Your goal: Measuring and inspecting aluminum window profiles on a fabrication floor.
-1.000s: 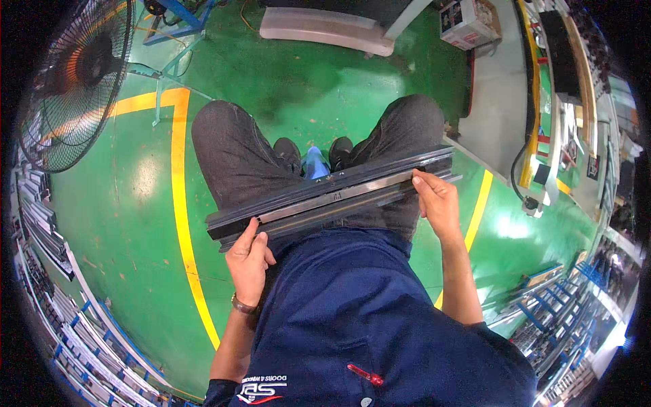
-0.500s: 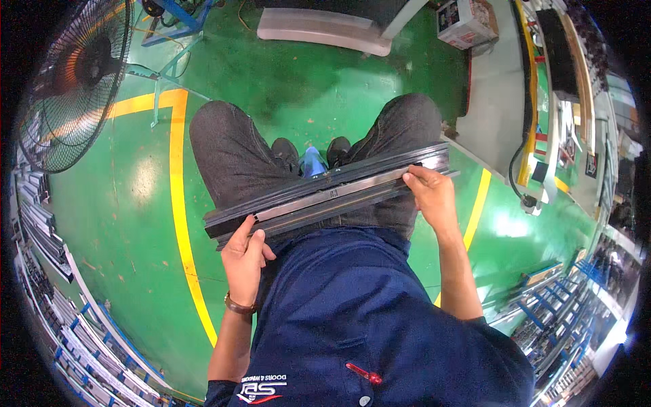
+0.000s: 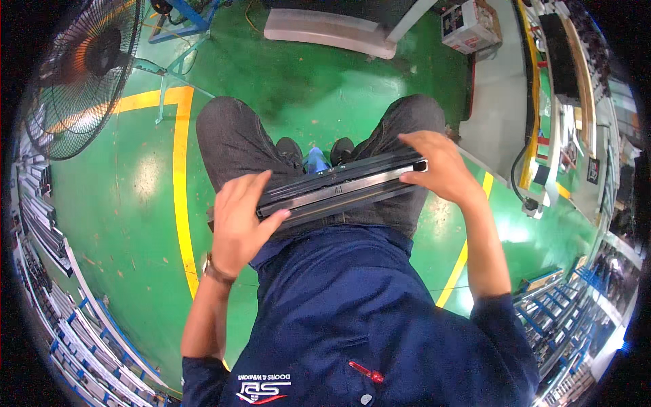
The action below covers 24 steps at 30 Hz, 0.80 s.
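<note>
Across my lap lies a dark grooved metal profile (image 3: 369, 195), slanting up toward the right. A bright silver strip (image 3: 359, 182) runs lengthwise in its channel, with a small dark mark near its middle. My left hand (image 3: 242, 218) grips the left end of the profile, thumb on the near side and fingers over the far side. At the other end my right hand (image 3: 437, 165) wraps round the profile in the same way, fingers beyond it and thumb below. Both hands cover the profile's ends.
A black standing fan (image 3: 85, 74) stands at the far left. Yellow lines (image 3: 180, 197) mark the green floor. Racks of long profiles (image 3: 91, 346) stand at lower left and more (image 3: 563, 319) at lower right. A cardboard box (image 3: 470, 27) sits at the far right near a grey machine panel (image 3: 498, 102).
Both hands have shifted from fingertip contact on the silver strip's ends to a wider grasp round the profile's ends. The profile stays across my lap.
</note>
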Available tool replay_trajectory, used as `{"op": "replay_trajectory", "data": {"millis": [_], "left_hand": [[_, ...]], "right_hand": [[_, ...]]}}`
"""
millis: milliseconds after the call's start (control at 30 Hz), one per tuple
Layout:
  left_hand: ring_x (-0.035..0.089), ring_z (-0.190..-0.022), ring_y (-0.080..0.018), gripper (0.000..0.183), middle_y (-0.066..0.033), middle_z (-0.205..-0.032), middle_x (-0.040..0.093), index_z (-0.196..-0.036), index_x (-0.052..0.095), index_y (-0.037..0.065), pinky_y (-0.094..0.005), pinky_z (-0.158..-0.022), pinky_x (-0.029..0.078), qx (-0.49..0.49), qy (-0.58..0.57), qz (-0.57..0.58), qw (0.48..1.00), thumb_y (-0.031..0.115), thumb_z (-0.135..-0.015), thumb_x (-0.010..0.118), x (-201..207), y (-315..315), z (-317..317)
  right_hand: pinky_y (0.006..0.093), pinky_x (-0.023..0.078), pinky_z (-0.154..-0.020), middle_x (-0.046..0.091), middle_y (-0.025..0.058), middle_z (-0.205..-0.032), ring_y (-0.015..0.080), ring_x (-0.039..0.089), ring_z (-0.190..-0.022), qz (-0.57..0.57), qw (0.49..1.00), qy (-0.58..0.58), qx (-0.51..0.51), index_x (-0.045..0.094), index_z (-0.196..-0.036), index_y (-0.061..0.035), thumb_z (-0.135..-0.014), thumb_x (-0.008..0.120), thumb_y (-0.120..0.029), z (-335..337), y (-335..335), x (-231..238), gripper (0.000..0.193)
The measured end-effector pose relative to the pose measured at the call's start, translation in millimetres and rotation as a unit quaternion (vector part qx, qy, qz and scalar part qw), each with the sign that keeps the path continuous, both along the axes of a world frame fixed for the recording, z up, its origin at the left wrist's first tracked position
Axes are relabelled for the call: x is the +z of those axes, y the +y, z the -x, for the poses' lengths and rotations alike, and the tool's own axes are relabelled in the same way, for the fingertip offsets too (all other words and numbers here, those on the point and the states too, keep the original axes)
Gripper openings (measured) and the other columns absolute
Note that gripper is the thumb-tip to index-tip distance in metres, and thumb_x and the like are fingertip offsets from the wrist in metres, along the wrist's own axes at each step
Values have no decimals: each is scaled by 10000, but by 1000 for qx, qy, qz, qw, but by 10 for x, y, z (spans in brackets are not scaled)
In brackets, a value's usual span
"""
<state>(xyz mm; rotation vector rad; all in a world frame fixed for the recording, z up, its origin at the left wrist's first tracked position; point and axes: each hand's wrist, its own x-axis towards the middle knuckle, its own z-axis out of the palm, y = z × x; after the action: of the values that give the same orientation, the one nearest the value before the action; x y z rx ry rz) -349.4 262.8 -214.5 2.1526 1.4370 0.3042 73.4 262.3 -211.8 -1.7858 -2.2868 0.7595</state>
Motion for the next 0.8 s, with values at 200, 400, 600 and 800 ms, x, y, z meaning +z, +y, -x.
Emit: {"op": "replay_trajectory", "data": {"millis": [200, 400, 600, 800], "left_hand": [[659, -1181, -372, 708, -169, -1172, 725, -1231, 786, 11, -485, -1019, 502, -150, 51, 168, 973, 561, -799, 895, -287, 401, -229], [654, -1158, -363, 679, -151, -1146, 718, -1228, 786, 32, -478, -1018, 494, -159, 38, 160, 973, 520, -775, 920, -362, 409, -214], [634, -1104, -357, 607, -140, -1116, 666, -1198, 774, 32, -472, -990, 496, -121, -11, 94, 988, 377, -738, 966, -275, 215, -262], [643, -1104, -364, 554, -137, -1100, 690, -1167, 770, 25, -461, -983, 513, -130, 13, 123, 984, 360, -765, 950, -222, 156, -270]], "right_hand": [[504, 530, -1071, 751, 239, -1301, 435, 688, -1250, 222, 968, -17, 113, 713, -1384, -27, -789, 909, -471, 38, 429, -298, 768], [531, 541, -909, 747, 243, -1027, 461, 716, -1035, 283, 952, -3, 121, 701, -1169, -27, -755, 932, -471, 81, 567, -221, 650], [542, 525, -885, 733, 212, -997, 454, 700, -1029, 199, 973, 13, 115, 663, -1122, -18, -736, 942, -396, 113, 373, -119, 608], [537, 531, -940, 738, 187, -1052, 434, 684, -1113, 141, 983, 11, 116, 666, -1136, -20, -765, 934, -345, 157, 202, 58, 561]]}}
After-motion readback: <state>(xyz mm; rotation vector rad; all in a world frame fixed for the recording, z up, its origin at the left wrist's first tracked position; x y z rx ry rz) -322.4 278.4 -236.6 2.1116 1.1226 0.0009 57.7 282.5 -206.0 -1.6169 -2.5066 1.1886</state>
